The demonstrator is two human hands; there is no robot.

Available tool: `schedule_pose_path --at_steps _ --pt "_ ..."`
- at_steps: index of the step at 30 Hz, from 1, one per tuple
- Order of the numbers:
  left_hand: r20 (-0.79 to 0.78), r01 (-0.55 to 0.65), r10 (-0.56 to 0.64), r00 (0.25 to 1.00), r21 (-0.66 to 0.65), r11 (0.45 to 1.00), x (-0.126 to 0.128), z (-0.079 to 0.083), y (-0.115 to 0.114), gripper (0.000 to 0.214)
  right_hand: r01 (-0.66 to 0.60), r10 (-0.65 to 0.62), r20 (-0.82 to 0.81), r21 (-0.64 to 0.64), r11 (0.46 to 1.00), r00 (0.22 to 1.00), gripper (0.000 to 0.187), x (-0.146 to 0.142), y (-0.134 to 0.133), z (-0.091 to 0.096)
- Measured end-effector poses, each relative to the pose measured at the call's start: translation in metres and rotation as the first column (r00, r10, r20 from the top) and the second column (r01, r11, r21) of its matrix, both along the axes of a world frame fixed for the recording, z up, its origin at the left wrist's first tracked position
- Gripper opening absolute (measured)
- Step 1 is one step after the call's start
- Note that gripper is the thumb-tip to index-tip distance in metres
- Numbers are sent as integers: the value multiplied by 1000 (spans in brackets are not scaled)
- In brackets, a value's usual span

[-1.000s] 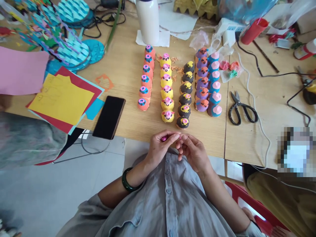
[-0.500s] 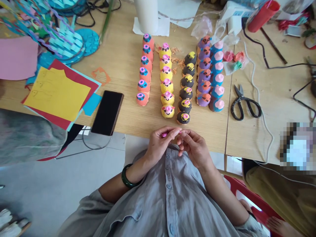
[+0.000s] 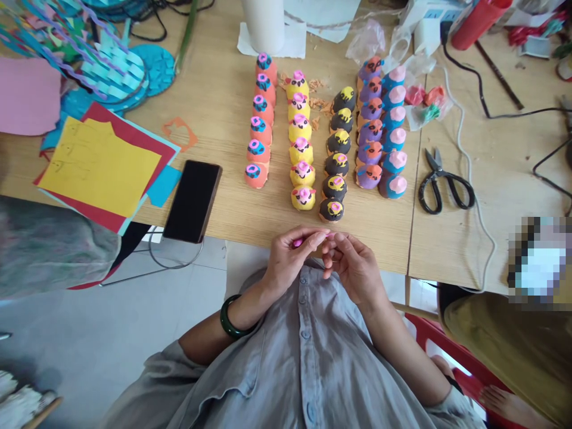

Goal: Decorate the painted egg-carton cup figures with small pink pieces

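A bright-pink, clay-like lump [image 3: 298, 243] is clasped inside the left hand [image 3: 288, 257]; a pink bit [image 3: 330, 236] is fingertip-pinched by the right hand [image 3: 356, 262].

The worktop [image 3: 268, 220] is smooth, grained wood; the phone [image 3: 193, 201] glossy, the scissor blades [image 3: 439, 165] metal, the shirt [image 3: 277, 357] creased matt cloth. The pink piece [image 3: 298, 243], mostly covered, looks like smooth clay.

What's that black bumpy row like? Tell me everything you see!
The black row is six rounded pieces standing on the wooden table, between the yellow row and the purple row. They look like clay. Each has yellow on top; the nearest three have pink bits too. Pale orange shows underneath some. The left hand and right hand are nearby, not touching it.
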State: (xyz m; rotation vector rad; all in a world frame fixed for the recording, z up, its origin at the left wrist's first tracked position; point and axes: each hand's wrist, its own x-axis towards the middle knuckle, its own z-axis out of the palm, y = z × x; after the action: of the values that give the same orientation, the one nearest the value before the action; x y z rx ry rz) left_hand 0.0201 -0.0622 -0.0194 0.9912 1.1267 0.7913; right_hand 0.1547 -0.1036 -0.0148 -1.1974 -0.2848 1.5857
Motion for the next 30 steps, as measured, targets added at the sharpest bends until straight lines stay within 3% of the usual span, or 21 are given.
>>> schedule_pose_path --at_steps 5,9,13,15,17,22,30 --pt "19 33 -34 999 25 999 0 -4 -1 22 72 -77 116 49 996 990 28 -3 -1 -2" --pt "36 25 -26 999 6 1000 -1 -6 -2 22 86 -133 380 138 987 916 19 -6 -5 -2" --pt "32 46 -45 998 -45 998 -2 -7 -4 30 -45 -172 726 268 962 666 9 -6 -10 -3" --pt "52 64 -60 997 -78 995 -1 -6 -4 34 -139 -191 827 307 941 529 12 -5 -11 -5" --pt "74 73 -65 995 -109 991 -1 -4 -4 38 -203 -204 868 323 924 453 17 -3 -12 -7" --pt "57 89 -82 995 -126 988 -1 -5 -2 38 -247 -211 874 343 906 438 22 1 -11 -9" --pt "-96 152 -147 984 45 987 -3 -5 0 27 -306 -214 893 348 886 395 24 4 -12 -12"
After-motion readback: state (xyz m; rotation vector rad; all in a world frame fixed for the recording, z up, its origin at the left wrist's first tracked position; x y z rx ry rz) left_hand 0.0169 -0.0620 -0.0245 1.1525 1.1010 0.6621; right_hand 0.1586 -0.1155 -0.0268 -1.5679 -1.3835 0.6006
